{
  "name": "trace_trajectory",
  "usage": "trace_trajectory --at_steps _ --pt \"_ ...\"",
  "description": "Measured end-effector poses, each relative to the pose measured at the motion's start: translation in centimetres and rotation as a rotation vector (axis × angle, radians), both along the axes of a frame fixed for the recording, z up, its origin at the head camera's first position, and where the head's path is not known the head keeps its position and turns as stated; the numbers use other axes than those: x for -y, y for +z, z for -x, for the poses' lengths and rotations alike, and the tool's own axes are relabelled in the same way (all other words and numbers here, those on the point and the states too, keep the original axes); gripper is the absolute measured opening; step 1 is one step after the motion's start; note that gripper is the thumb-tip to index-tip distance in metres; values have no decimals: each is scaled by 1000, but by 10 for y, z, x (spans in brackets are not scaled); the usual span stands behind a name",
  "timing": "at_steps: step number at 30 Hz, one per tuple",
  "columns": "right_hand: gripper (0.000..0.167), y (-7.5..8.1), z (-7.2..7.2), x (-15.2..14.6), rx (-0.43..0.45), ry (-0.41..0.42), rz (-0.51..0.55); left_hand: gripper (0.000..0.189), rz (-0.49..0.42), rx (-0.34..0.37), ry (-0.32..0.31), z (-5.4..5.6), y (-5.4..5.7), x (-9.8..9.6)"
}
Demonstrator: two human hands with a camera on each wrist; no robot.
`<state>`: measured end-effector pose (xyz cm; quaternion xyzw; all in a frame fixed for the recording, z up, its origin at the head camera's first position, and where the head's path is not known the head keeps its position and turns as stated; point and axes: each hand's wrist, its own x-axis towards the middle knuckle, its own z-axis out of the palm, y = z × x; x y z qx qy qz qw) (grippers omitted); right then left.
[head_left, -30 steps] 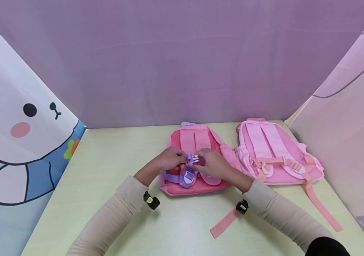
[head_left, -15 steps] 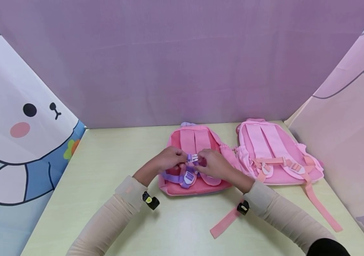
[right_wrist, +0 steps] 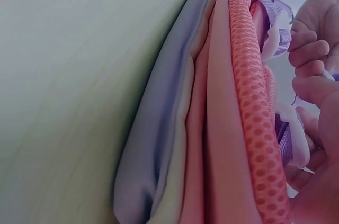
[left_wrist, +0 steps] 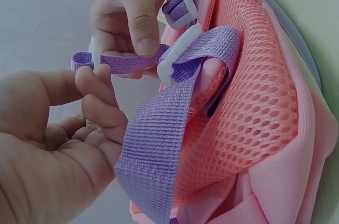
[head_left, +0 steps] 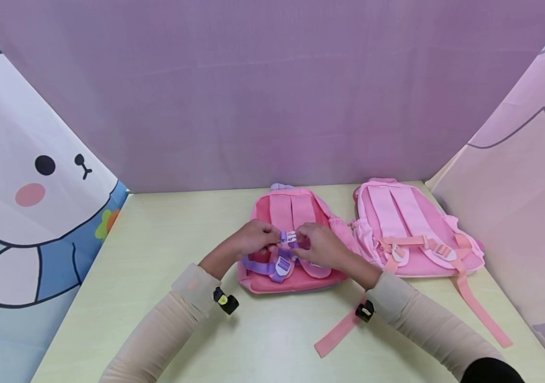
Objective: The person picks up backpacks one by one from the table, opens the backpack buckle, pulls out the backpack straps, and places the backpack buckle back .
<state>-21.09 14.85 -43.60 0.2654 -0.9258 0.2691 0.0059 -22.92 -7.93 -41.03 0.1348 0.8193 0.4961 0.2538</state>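
A dark-pink backpack lies on the table with its strap side up. Over it, a white side-release buckle on a purple strap is held up between two hands. At the buckle's left end, my left hand pinches it with thumb and fingertips. From the other side, my right hand pinches the purple strap close by, its thumb laid along the webbing. A white strap adjuster with a loose purple tail rests on the bag below the hands.
A second, lighter pink backpack lies to the right, its orange-pink strap trailing to the front right. Another loose strap end lies below my right forearm. A purple backdrop stands behind the table.
The buckle has shifted very slightly left between my hands, and its prongs show nearer the left hand. Otherwise both hands and both backpacks keep their places.
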Motion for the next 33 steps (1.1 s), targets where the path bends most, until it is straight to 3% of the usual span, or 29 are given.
trace_trajectory --at_steps 8,18,33 --pt "28 4 -2 2 -35 25 48 25 15 -8 -5 -1 -1 -2" --pt "27 5 -3 4 -12 24 62 25 29 -3 -11 -3 2 -3" --pt "22 3 -1 2 -25 21 11 24 10 4 -11 1 -2 -2"
